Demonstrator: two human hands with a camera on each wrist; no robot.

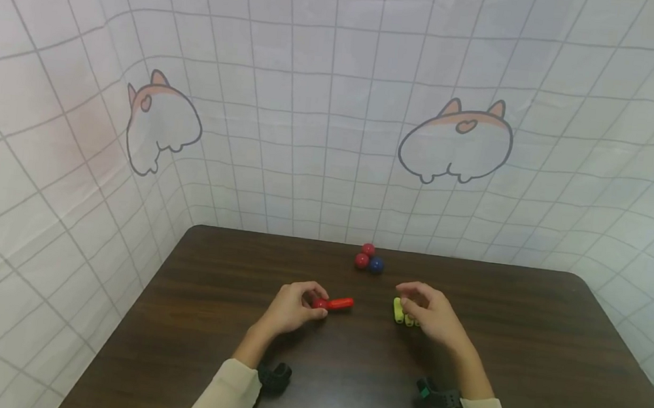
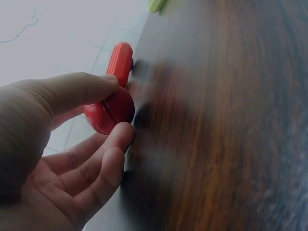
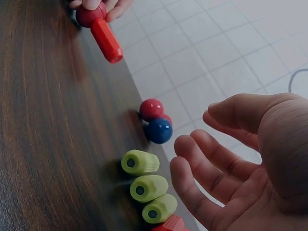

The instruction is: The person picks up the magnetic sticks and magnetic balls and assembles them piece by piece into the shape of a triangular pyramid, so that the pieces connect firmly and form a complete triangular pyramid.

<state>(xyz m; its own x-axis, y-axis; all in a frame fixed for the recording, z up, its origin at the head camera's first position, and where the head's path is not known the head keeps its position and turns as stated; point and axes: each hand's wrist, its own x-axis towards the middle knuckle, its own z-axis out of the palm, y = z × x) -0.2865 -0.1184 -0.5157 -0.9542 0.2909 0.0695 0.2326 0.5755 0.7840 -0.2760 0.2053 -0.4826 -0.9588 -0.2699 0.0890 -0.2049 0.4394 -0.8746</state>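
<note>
My left hand (image 1: 287, 308) pinches a red ball (image 2: 109, 114) between thumb and fingers, just above the table. A red ribbed stick (image 2: 120, 62) is joined to that ball's far side and points right in the head view. My right hand (image 1: 436, 316) hovers by a row of yellow-green sticks (image 1: 398, 311), its fingers loosely bent with nothing between them. In the right wrist view the yellow-green sticks (image 3: 149, 188) lie side by side, dark round spots in their ends. Another red stick (image 3: 172, 224) shows beside them, partly cut off by the frame.
Two red balls (image 1: 361, 260) and a blue ball (image 1: 376, 265) sit clustered near the back edge of the dark wooden table (image 1: 226, 266). A white cloth (image 1: 307, 163) with a grid print hangs behind and around the table.
</note>
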